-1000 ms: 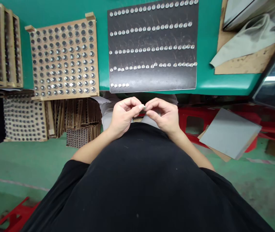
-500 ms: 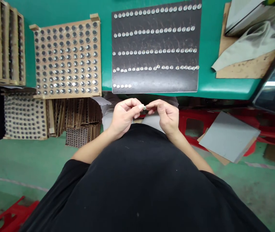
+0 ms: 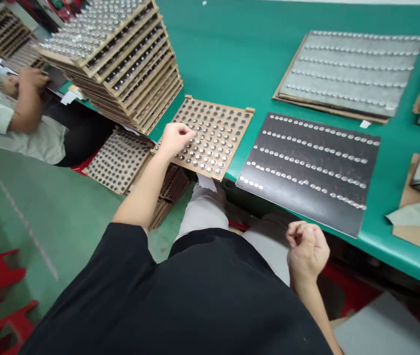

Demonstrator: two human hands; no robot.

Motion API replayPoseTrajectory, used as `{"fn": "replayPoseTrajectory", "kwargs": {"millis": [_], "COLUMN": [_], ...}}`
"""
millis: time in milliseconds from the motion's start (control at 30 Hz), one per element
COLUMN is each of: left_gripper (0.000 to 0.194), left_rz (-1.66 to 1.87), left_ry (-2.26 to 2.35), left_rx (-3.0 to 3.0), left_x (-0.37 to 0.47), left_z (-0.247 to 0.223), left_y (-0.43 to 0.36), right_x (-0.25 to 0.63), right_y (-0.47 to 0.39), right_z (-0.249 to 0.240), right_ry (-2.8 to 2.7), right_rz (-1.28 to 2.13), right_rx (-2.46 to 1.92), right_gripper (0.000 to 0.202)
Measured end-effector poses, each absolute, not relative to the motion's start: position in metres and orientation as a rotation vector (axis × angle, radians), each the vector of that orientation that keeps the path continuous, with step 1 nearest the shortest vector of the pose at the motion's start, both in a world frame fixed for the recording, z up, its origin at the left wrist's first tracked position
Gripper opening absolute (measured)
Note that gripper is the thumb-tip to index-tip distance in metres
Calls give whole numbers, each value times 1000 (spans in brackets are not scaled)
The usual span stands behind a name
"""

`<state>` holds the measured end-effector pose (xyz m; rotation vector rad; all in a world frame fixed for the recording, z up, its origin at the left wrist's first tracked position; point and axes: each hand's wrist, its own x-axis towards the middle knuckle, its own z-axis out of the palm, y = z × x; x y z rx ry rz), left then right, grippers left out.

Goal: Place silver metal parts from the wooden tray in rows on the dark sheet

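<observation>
Wooden tray [image 3: 250, 111] bears dark and silvery round pieces [image 3: 218, 172].

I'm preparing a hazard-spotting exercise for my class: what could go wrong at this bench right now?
1. The left hand is over the wooden tray of small round parts; a brush might knock some loose.
2. The black board lies near the table's edge, so a bump could shift its rows of discs.
3. The tall tray stack stands close by and might topple if struck.
</observation>
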<state>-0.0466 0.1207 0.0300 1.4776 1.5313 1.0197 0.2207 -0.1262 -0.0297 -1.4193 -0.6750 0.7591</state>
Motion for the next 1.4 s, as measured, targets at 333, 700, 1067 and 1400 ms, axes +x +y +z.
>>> {"fn": "replayPoseTrajectory", "kwargs": {"millis": [333, 700, 1067, 1400], "left_gripper": [37, 9, 21, 34], "left_rz": [1024, 1217, 815, 649], "left_ry": [1758, 1208, 934, 747], "left_rx": [1538, 1695, 1369, 912], "left_x": [-76, -16, 31, 81], "left_z": [9, 32, 6, 9], "left_y": [195, 61, -29, -40], "right_x": [219, 219, 202, 206], "right_y": [-129, -68, -48, -99], "right_z": [-26, -16, -25, -13], "right_ry": [-1051, -1359, -1340, -1094], "right_rz": [765, 344, 225, 546], "right_rx": [-1410, -1607, -1575, -1145], "right_gripper": [58, 22, 13, 11]}}
